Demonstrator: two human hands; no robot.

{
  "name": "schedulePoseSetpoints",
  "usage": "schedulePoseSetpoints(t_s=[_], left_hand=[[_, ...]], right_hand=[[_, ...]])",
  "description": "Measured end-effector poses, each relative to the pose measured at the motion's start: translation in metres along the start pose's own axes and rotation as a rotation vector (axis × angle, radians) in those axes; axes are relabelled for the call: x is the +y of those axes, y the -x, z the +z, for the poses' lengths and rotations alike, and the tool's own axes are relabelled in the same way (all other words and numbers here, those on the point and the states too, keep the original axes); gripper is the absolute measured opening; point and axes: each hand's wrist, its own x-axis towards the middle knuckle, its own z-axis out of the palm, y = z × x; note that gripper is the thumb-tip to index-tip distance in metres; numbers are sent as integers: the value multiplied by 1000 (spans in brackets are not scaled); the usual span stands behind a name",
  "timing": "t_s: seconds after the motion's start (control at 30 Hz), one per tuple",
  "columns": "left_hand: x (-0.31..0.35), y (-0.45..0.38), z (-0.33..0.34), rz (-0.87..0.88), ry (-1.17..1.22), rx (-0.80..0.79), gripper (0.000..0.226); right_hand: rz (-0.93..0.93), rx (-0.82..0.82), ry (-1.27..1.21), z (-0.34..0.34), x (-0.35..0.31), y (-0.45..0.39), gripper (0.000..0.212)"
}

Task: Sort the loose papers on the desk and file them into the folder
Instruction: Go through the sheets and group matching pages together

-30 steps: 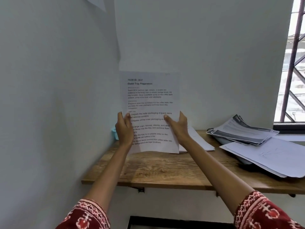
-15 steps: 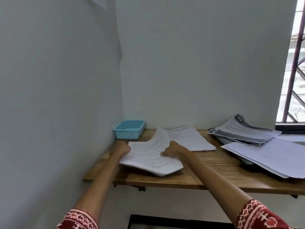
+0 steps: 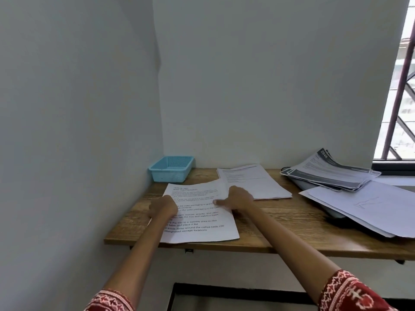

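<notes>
A thin stack of printed sheets (image 3: 197, 223) lies on the left part of the wooden desk (image 3: 280, 227). My left hand (image 3: 164, 207) holds its left edge. My right hand (image 3: 238, 198) holds its upper right edge with the thumb on top, and that corner is slightly raised. Another white stack (image 3: 253, 182) lies just behind my right hand. Grey-banded printed papers (image 3: 330, 171) are piled at the back right, and large blank sheets (image 3: 370, 207) are spread at the right. A dark object under those sheets is mostly hidden, and I see no folder plainly.
A small blue plastic basket (image 3: 173, 168) stands in the back left corner against the walls. A barred window (image 3: 402, 108) is at the right. The desk's front edge runs just below the printed sheets.
The printed sheets were upright in front of me a second ago. Both hands have brought them down and laid them on the desk's left side.
</notes>
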Motion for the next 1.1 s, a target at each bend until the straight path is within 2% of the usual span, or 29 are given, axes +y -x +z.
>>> schedulePoseSetpoints(t_s=[0.07,0.13,0.27,0.4,0.47,0.57,0.63,0.7,0.77,0.83,0.87,0.97,1.1], left_hand=[[4,-4,5,-8,13,13,34],[9,-5,8,-8,11,33,35],[14,-9,13,-28,69,65,35],[12,-5,19,27,217,170,39],[9,3,22,83,341,273,44],[4,10,23,256,571,446,35],[3,8,18,419,738,530,32],[9,9,7,525,895,593,33],[21,14,-6,575,1036,626,36],[34,15,-18,599,1156,598,43],[39,14,-25,603,1186,576,45],[49,10,-48,595,1162,535,42],[50,12,-74,603,1146,570,31]], right_hand=[[20,196,1,-3,16,-5,46],[-15,319,-62,-4,32,-11,41],[-142,342,-73,1,51,-27,34],[-110,374,-147,12,58,-37,33],[-112,352,-222,15,58,-38,39],[-116,375,-428,14,52,-38,59],[-81,330,-668,10,45,-38,80],[-12,200,-981,7,39,-37,91],[29,64,-1282,1,35,-36,83],[-53,25,-1389,-7,29,-36,56],[-114,56,-1383,-12,26,-36,46],[-272,206,-1313,-37,13,-32,34],[-378,318,-1183,-61,-2,-22,19]])
